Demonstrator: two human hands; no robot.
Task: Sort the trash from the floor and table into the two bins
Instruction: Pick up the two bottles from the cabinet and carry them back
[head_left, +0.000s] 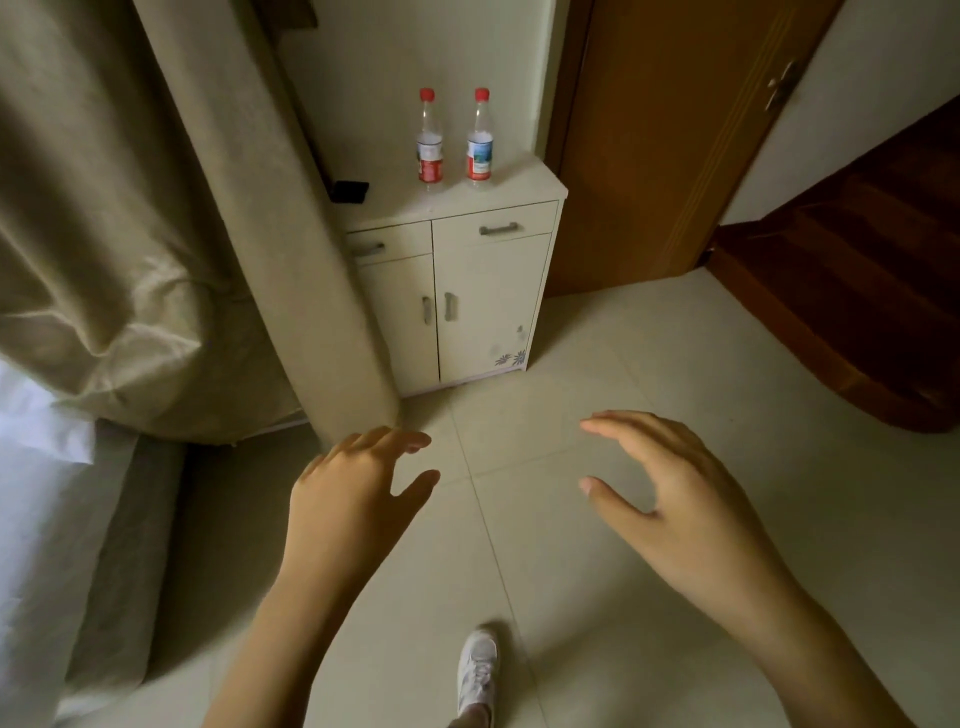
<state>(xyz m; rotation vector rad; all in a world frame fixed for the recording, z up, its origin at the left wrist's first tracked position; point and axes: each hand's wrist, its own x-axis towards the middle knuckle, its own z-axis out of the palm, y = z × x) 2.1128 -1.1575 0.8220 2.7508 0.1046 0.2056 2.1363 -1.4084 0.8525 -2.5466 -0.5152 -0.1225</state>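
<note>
Two clear plastic bottles with red caps stand upright side by side on a white cabinet (519, 187): the left bottle (429, 143) and the right bottle (479, 140). Both my hands hover over the tiled floor well in front of the cabinet. My left hand (353, 493) holds nothing, fingers spread. My right hand (675, 493) is likewise empty, with thumb and fingers apart. No bin is in view.
A small black object (350, 191) lies on the cabinet's left end. A beige curtain (156, 208) hangs at the left over a bed edge. A wooden door (665, 130) and dark wooden stairs (857, 291) are to the right. My white shoe (478, 670) is on the floor.
</note>
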